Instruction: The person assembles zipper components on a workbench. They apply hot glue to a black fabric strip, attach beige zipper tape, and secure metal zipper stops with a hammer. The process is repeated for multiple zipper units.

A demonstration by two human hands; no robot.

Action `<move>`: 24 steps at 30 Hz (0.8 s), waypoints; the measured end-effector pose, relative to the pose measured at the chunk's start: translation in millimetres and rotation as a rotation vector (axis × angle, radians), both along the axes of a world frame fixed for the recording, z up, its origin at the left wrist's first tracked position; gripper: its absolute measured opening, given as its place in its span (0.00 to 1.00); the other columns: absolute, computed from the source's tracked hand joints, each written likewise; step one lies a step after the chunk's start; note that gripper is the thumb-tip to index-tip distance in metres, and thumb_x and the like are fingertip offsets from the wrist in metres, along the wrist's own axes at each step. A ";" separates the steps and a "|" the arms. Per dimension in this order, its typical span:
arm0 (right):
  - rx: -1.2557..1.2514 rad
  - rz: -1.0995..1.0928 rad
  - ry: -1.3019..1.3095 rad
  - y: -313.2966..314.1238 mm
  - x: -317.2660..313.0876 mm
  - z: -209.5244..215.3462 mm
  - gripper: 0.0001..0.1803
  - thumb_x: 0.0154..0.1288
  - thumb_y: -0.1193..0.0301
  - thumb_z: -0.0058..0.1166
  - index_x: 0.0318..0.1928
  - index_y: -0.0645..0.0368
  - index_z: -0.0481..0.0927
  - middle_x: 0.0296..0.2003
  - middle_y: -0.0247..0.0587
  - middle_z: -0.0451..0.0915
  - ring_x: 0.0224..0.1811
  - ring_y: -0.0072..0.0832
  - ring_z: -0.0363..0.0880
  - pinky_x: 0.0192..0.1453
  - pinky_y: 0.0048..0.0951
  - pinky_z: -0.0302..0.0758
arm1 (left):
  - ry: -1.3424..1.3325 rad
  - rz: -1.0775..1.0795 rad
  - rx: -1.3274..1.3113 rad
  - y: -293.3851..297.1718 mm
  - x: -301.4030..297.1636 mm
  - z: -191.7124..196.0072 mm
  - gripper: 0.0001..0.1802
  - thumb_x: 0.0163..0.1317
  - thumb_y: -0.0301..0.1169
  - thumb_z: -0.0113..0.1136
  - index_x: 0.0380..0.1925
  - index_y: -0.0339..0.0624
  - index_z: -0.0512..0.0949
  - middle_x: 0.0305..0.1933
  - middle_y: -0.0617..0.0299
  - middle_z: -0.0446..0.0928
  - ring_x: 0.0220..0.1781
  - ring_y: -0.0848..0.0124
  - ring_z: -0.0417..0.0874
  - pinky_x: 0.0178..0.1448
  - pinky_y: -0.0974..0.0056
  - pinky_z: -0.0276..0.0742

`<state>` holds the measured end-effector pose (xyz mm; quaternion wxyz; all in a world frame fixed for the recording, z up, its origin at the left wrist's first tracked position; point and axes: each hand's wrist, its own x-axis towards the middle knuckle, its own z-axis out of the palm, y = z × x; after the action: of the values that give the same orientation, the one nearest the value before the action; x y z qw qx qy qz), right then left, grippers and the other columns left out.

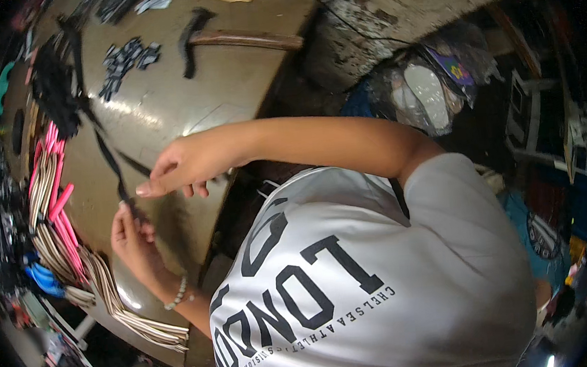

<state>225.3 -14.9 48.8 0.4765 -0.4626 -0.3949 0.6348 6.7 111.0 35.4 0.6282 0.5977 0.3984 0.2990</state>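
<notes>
A bundle of black straps [59, 91] lies at the far left of the table, and a long black strap [106, 153] runs from it toward me. My left hand [136, 244], with a beaded bracelet on its wrist, pinches this strap between thumb and fingertips. Just above and to the right, my right hand [192, 162] has its fingers curled, and a second length of black strap [133, 163] reaches them. Its exact hold is partly hidden behind the fingers.
A hammer [248, 39] with a wooden handle and small black-and-grey pieces [125, 62] lie on the metal-topped table [164, 111]. Pink strips [65, 222], beige strips [120, 304] and a blue object [44, 279] line its left side. Bagged footwear [428, 97] sits beyond the table edge.
</notes>
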 end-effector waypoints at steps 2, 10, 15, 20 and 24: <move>-0.112 0.102 0.275 33.8 -19.0 -21.5 0.24 0.65 0.50 0.62 0.36 0.62 0.81 0.25 0.35 0.75 0.23 0.25 0.72 0.27 0.28 0.72 | 0.148 0.032 0.122 -30.9 5.7 5.2 0.11 0.69 0.36 0.61 0.35 0.39 0.82 0.26 0.69 0.75 0.23 0.84 0.71 0.26 0.78 0.64; 0.101 0.301 0.056 184.1 59.3 -28.5 0.14 0.59 0.64 0.70 0.30 0.59 0.79 0.23 0.33 0.75 0.28 0.19 0.74 0.34 0.24 0.73 | 0.466 -0.021 0.515 -88.0 -4.6 -2.9 0.08 0.60 0.30 0.68 0.31 0.35 0.84 0.48 0.54 0.80 0.52 0.61 0.78 0.59 0.61 0.71; 0.362 -0.003 -0.417 247.5 54.2 -44.3 0.10 0.63 0.71 0.62 0.41 0.64 0.82 0.34 0.39 0.83 0.33 0.27 0.79 0.34 0.30 0.77 | 0.484 -0.054 0.667 -101.5 -7.4 -16.3 0.07 0.55 0.30 0.71 0.27 0.38 0.84 0.55 0.55 0.79 0.67 0.50 0.68 0.67 0.51 0.63; 0.769 -0.220 -0.843 263.4 16.5 -104.5 0.11 0.60 0.67 0.58 0.37 0.62 0.85 0.31 0.54 0.84 0.35 0.42 0.84 0.41 0.42 0.77 | 0.533 0.027 0.641 -109.1 -9.2 -23.0 0.10 0.53 0.32 0.73 0.36 0.45 0.85 0.63 0.53 0.73 0.73 0.49 0.62 0.74 0.46 0.56; 0.645 -0.249 -1.051 272.6 0.4 -108.2 0.17 0.62 0.60 0.60 0.42 0.61 0.85 0.32 0.56 0.83 0.38 0.50 0.84 0.43 0.47 0.77 | 0.695 -0.022 0.881 -105.2 -8.6 -26.5 0.16 0.60 0.40 0.67 0.48 0.54 0.84 0.66 0.52 0.68 0.74 0.46 0.60 0.75 0.38 0.49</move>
<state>225.6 257.7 -59.4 0.4047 -0.5884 -0.6911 0.1112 -1.9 5.7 8.9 0.1539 0.8711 0.4134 0.2160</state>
